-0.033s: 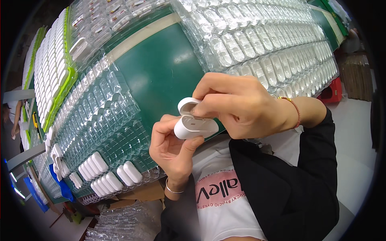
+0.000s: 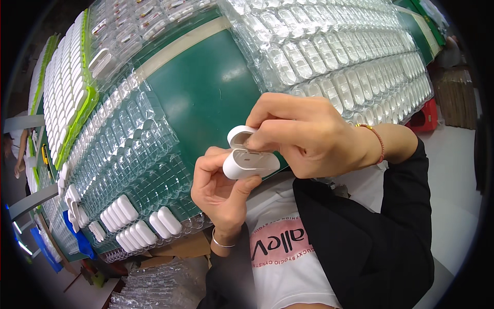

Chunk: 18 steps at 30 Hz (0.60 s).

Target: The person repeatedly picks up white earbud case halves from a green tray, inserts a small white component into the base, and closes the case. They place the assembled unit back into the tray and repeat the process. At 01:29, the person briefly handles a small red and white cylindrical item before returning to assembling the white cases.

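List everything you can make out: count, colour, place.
Open case: one, white, centre.
Loose cases: about ten, white, lower left.
Clear trays: several, transparent, left.
Moulded trays: several, whitish, upper right.
Rounded pieces: many, white, upper left.
Table: one, green, centre.
Tape strip: one, beige, upper centre.
Container: one, red, right.
Flat stack: one, brown, far right.
Plastic pile: one, clear, bottom left.
Co-worker: one, white top, far left.
Left fingers: several, bare, on case body.
Right fingers: several, bare, on case lid.
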Each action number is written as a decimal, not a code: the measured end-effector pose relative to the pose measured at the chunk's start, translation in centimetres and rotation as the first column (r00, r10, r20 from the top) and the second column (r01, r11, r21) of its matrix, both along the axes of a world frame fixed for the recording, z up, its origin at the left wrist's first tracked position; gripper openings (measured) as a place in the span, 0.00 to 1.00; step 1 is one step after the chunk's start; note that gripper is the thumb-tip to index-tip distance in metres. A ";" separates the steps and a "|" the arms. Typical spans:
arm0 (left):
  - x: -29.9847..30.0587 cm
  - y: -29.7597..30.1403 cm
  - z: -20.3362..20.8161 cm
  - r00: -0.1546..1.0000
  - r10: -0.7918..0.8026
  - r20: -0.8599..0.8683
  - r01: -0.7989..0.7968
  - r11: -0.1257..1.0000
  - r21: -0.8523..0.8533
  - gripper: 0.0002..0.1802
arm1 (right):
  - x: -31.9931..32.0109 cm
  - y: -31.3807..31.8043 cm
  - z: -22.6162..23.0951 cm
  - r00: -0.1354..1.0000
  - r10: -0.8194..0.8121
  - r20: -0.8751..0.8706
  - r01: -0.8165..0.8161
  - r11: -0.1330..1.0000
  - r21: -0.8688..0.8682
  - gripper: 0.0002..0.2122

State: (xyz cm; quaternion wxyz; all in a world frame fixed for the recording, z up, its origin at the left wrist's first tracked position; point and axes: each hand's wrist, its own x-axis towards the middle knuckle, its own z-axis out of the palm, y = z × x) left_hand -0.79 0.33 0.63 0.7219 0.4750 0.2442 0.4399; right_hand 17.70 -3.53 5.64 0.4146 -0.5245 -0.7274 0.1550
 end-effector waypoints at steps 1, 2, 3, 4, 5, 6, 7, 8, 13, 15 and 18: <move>0.0 0.1 -0.1 1.000 -0.006 0.013 0.006 1.000 -0.006 0.21 | 0.1 0.0 0.1 1.000 0.004 -0.016 -0.005 1.000 -0.022 0.11; 0.0 0.1 -0.2 1.000 -0.011 0.025 0.012 1.000 -0.013 0.21 | 0.1 0.1 -0.1 0.999 0.012 -0.040 -0.013 1.000 -0.008 0.10; -0.1 0.3 -0.1 0.999 -0.019 0.034 0.020 0.999 -0.040 0.21 | 0.2 0.4 -0.6 0.998 0.020 -0.063 -0.020 1.000 0.009 0.10; -0.1 0.4 0.0 0.999 -0.026 0.044 0.029 0.997 -0.068 0.21 | 0.3 0.7 -0.8 0.996 0.029 -0.087 -0.026 0.999 0.026 0.09; -0.1 0.5 0.2 0.998 -0.032 0.053 0.037 0.995 -0.095 0.21 | 0.5 1.1 -0.8 0.998 0.021 -0.062 -0.015 0.995 0.098 0.10; -0.2 0.5 0.4 0.999 -0.008 0.054 0.015 0.992 -0.126 0.21 | 0.6 1.7 -0.7 0.999 0.022 -0.038 -0.016 0.985 0.174 0.11; -0.3 0.4 0.8 0.998 0.016 0.054 -0.008 0.988 -0.157 0.21 | 0.5 1.8 -0.5 0.998 0.036 -0.045 -0.027 0.981 0.192 0.11; -0.1 0.5 1.0 0.998 0.033 0.060 -0.021 0.982 -0.185 0.21 | 0.6 2.1 -0.1 0.998 0.044 -0.046 -0.033 0.977 0.212 0.13; 0.4 0.3 1.0 0.996 0.094 0.013 -0.092 0.992 -0.087 0.19 | -0.4 0.7 0.9 0.968 0.128 -0.217 -0.149 0.985 -0.087 0.13; 0.2 0.5 0.9 0.997 0.069 0.022 -0.067 0.994 -0.088 0.18 | -0.2 1.2 1.5 0.948 0.121 -0.295 -0.206 0.939 -0.275 0.12; 0.0 0.5 0.9 0.995 0.065 -0.077 -0.069 0.997 -0.047 0.20 | 0.5 2.7 2.9 0.950 0.106 -0.293 -0.207 0.918 -0.338 0.09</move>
